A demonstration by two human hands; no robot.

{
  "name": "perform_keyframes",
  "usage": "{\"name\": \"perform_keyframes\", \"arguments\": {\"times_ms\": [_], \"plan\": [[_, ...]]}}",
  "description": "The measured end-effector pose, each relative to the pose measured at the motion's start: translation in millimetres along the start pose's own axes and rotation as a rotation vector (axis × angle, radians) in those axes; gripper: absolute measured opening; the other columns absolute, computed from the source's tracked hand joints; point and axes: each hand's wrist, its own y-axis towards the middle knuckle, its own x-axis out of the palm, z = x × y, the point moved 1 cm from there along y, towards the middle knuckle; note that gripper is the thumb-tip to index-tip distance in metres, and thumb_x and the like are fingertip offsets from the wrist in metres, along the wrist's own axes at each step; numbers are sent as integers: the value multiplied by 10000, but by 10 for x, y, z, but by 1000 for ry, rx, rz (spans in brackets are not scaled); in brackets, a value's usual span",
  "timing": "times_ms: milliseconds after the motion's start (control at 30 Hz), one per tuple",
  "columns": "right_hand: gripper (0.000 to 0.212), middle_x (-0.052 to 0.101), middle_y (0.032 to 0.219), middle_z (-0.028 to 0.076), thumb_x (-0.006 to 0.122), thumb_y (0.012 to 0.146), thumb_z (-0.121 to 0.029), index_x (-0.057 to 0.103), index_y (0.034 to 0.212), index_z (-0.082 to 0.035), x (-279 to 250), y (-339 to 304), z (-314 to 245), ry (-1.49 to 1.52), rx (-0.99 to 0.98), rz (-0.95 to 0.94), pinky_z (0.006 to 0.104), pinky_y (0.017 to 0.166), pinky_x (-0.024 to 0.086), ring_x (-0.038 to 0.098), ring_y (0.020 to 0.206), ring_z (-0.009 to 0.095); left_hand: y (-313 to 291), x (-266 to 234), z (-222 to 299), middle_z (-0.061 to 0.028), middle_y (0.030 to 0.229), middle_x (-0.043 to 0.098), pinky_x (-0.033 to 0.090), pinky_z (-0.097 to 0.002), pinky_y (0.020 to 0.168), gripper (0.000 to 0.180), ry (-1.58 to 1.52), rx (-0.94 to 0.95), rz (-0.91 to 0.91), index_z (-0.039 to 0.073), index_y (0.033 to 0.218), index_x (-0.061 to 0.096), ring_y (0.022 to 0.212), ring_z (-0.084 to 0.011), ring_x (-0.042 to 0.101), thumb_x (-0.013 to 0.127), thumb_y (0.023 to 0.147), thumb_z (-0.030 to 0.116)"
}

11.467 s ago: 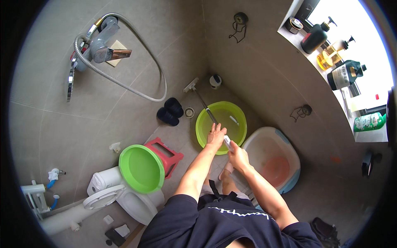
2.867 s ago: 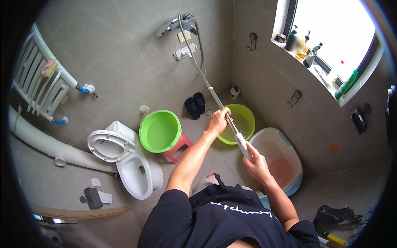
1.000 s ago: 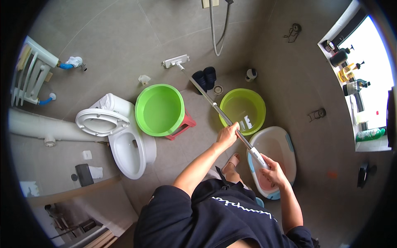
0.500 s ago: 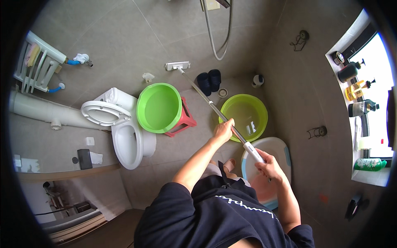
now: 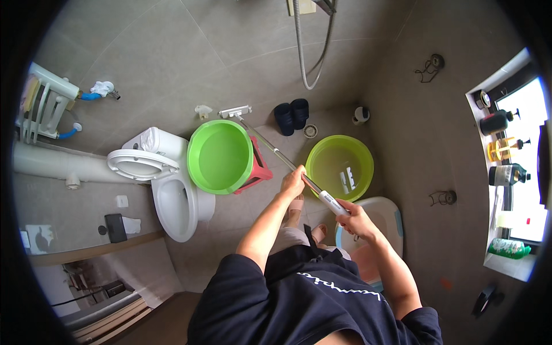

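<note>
A: From the head view, what are the hands doing?

B: The left hand (image 5: 294, 180) is wrapped around the grey pole of a mop (image 5: 263, 138), to the right of the green basin (image 5: 194, 154). The right hand (image 5: 355, 219), farther right of that basin and nearer the body, grips the mop's white handle (image 5: 333, 203).

A: So both are closed on the mop?

B: Yes, both, one ahead of the other. The pole slants away from the body, passing to the right of the green basin.

A: Where does its head end up?

B: The flat white mop head (image 5: 235, 111) is just beyond the green basin's far rim, by the grey wall (image 5: 259, 63). I cannot tell whether it touches that wall.

A: What else is near the basin?

B: A red stool (image 5: 263, 167) shows from under its right side, and a white toilet (image 5: 174, 213) stands just to its left. Dark slippers (image 5: 291, 117) lie beyond it to the right. A yellow-green basin (image 5: 368, 155) sits well to its right, with a pale tub (image 5: 392, 227) nearer the person.
</note>
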Motion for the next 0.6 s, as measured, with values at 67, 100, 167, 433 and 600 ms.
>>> {"name": "perform_keyframes", "arguments": {"times_ms": [67, 100, 167, 433, 600], "plan": [[560, 509, 616, 6, 551, 732, -47, 424, 1278, -22, 63, 143, -84, 20, -5, -10, 209, 414, 348, 437, 460, 65, 97, 31, -183, -158, 736, 600, 441, -455, 637, 147, -31, -52, 5, 129, 893, 486, 752, -375, 581, 472, 776, 41], [560, 509, 616, 6, 551, 732, -47, 424, 1278, -22, 84, 236, -98, 16, 4, -11, 209, 414, 348, 437, 460, 65, 159, 56, -284, -158, 736, 600, 441, -455, 637, 147, -38, -58, 2, 129, 893, 486, 752, -375, 581, 472, 776, 41], [554, 520, 635, 12, 552, 736, -44, 423, 1274, -9, 110, 402, -112, 2, 11, 11, 210, 412, 345, 438, 460, 67, 279, 122, -463, -156, 724, 598, 442, -451, 619, 146, -123, -56, 40, 134, 895, 485, 731, -369, 584, 477, 782, 42], [519, 543, 671, 31, 560, 743, -57, 452, 1246, 4, 248, 753, -271, -5, 63, 60, 219, 457, 384, 469, 502, 75, 556, 301, -874, -139, 687, 593, 429, -447, 577, 148, -209, 9, 82, 139, 886, 457, 688, -354, 586, 471, 779, 37], [529, 553, 687, 42, 571, 722, -63, 457, 1232, 21, 374, 1012, -183, 44, 67, 108, 240, 486, 409, 486, 539, 90, 747, 306, -937, -81, 682, 624, 444, -376, 549, 89, -176, -62, -34, 136, 835, 481, 661, -274, 615, 555, 799, 101]]}}
